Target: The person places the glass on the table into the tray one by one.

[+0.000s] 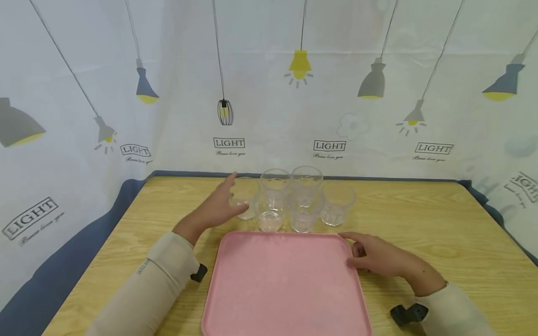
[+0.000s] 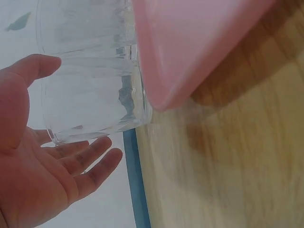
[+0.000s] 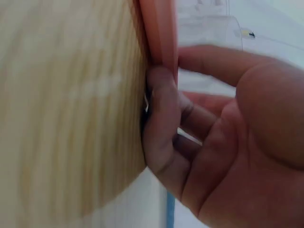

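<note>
A pink rectangular tray (image 1: 286,284) lies on the wooden table, with several clear drinking glasses (image 1: 271,218) grouped upright just beyond its far edge. At the left end of the group, my left hand (image 1: 218,204) reaches beside the outermost glass (image 1: 252,187). In the left wrist view, thumb and fingers are spread on either side of a clear glass (image 2: 90,102), without a visible grip. My right hand (image 1: 378,254) pinches the tray near its far right corner. The right wrist view shows the thumb on top and curled fingers (image 3: 161,118) at the tray's underside (image 3: 159,33).
The wooden table (image 1: 428,224) ends at a dark blue edge strip before a white curtain (image 1: 269,116) printed with lamps. Black wrist mounts (image 1: 407,315) stick out from both sleeves. Table surface extends left and right of the tray.
</note>
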Motion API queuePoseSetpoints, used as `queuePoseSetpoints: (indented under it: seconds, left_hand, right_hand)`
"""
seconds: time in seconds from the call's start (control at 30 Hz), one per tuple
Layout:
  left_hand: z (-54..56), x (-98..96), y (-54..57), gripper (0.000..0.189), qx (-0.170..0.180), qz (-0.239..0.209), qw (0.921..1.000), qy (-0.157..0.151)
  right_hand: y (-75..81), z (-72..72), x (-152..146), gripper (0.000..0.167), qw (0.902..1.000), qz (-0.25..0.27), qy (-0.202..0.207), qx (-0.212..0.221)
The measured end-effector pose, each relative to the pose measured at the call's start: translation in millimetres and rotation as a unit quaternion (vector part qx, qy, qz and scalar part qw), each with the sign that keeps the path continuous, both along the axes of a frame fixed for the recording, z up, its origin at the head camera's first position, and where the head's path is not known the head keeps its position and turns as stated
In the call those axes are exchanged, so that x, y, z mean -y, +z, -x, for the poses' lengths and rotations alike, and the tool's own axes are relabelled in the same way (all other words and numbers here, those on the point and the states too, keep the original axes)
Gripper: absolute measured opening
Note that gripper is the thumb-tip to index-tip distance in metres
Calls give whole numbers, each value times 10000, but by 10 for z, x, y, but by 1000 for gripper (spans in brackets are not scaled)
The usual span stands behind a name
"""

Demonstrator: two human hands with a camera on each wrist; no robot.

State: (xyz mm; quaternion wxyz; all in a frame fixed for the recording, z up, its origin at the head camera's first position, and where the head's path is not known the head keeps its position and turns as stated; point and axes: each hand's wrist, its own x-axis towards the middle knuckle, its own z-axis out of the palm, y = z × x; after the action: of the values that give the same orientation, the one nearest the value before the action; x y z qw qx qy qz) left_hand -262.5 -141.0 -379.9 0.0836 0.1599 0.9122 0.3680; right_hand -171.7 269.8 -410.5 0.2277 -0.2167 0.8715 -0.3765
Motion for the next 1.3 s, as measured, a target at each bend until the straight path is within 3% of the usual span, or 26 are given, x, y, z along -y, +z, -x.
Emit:
queuePoseSetpoints:
  seconds: [0.3, 0.6, 0.8, 1.07, 1.3]
  left_hand:
    - [45, -34, -59, 110, 114, -109, 9998, 105]
    - [51, -37, -67, 106, 116, -128, 9988, 460]
    - [19, 17, -51, 103, -74, -71, 9971, 748]
    - [-114, 179, 33, 103, -358, -112, 9949, 936]
    - [-365, 231, 70, 103, -448, -202, 9946, 918]
  right_hand:
    - [-28, 35, -75, 70, 9987, 260, 146, 404]
    - [-22, 43, -61, 72, 9983, 248, 67, 521]
    - [-15, 35, -58, 73, 9980, 299, 68, 562]
    - [-45, 24, -40, 72, 9983, 363, 106, 438]
    - [-39, 34, -23, 72, 9988, 313, 91, 379]
